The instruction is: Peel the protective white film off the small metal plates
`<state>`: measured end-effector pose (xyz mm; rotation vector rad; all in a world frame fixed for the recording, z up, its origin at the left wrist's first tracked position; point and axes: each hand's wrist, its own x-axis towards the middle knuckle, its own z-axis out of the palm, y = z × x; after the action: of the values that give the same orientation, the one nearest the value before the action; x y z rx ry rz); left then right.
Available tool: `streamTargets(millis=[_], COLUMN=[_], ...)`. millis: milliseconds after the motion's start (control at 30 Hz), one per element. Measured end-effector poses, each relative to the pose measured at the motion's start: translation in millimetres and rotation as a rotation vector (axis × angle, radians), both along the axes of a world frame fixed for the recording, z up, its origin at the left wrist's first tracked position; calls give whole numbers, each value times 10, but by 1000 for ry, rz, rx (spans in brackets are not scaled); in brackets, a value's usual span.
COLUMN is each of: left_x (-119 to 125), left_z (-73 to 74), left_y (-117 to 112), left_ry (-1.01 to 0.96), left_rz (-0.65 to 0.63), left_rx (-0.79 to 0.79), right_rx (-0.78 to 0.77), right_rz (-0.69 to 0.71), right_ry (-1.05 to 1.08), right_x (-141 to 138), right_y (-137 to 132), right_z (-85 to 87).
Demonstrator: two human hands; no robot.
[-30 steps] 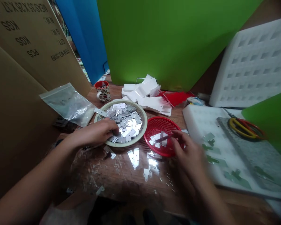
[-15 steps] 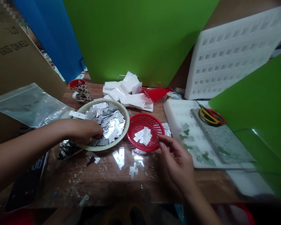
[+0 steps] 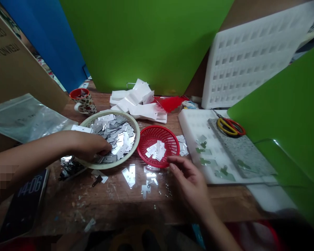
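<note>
My left hand (image 3: 92,146) reaches into a cream basket (image 3: 137,143) full of flat metal plates (image 3: 122,139). Its fingers are curled down among the plates, and the fingertips are partly hidden. At the front right of a smaller red basket (image 3: 174,139), my right hand (image 3: 189,181) is half curled beside the rim. Thumb and index fingertips are slightly apart, with nothing visible between them; whether they touch the rim is hard to tell. A small heap of pale metal plates (image 3: 157,150) lies in the red basket.
Loose metal pieces (image 3: 129,176) lie before the baskets, dark ones (image 3: 70,169) at left. A phone (image 3: 23,209), patterned mug (image 3: 83,103) and plastic bag (image 3: 28,116) are leftward. White foam (image 3: 191,139) carries a grey slab (image 3: 240,150) and scissors (image 3: 229,126). Green panels (image 3: 146,42) stand behind.
The view has shifted slightly, so things sit a little farther left. Both hands keep nearly the same places at their baskets; the right thumb and index still hover by the red rim.
</note>
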<state>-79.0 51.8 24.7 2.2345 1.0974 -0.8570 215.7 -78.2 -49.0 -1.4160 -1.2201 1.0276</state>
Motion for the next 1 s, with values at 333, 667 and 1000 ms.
streamTargets(millis=[333, 667, 1000], left_x=[-63, -128, -277], left_z=[-58, 27, 130], left_y=[1, -41, 62], left_ry=[-15, -69, -258], left_rz=[-31, -94, 88], left_rx=[65, 45, -87], right_rx=[-34, -58, -111], right_rz=[40, 78, 100], right_ry=[67, 58, 78], right_x=[-45, -71, -104], right_y=[-22, -56, -43], right_z=[2, -28, -35])
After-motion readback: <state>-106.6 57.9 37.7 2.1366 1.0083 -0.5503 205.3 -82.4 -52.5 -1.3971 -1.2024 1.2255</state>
